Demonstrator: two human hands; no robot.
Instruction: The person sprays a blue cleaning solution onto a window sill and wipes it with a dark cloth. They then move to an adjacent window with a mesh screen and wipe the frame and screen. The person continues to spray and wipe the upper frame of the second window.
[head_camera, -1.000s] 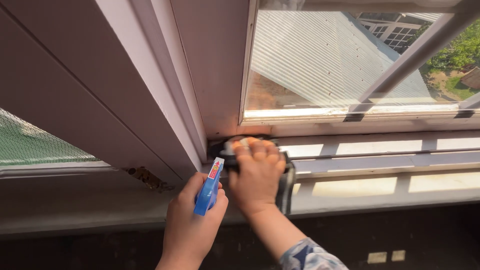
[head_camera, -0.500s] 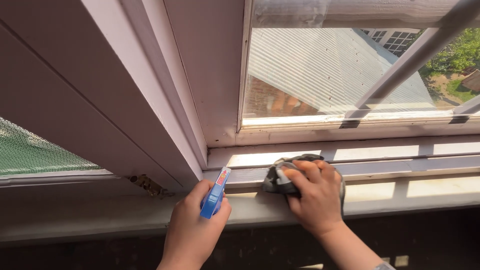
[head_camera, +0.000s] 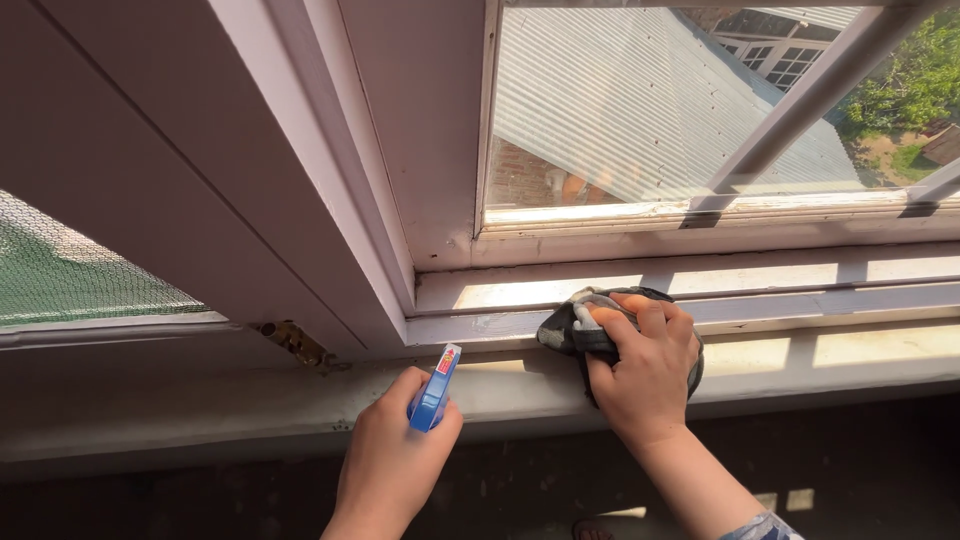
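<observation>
Left-hand (head_camera: 392, 455) grip: spray bottle (head_camera: 434, 391) nozzle-up, windowward.

1. Left hand (head_camera: 392, 462): bare, no glove, no ring or watch in view; the wrist is bare as far as the bottom edge of the frame, with no sleeve showing.
2. Right hand (head_camera: 645, 372): bare, no glove, no ring or bracelet visible; short, plain fingernails without polish.
3. Right forearm: bare from the wrist down towards the elbow.
4. Sleeve (head_camera: 760, 528): only a small piece shows at the bottom edge of the frame, on the right arm; patterned fabric in dark blue and pale grey-white patches, with a soft rounded hem.
</observation>
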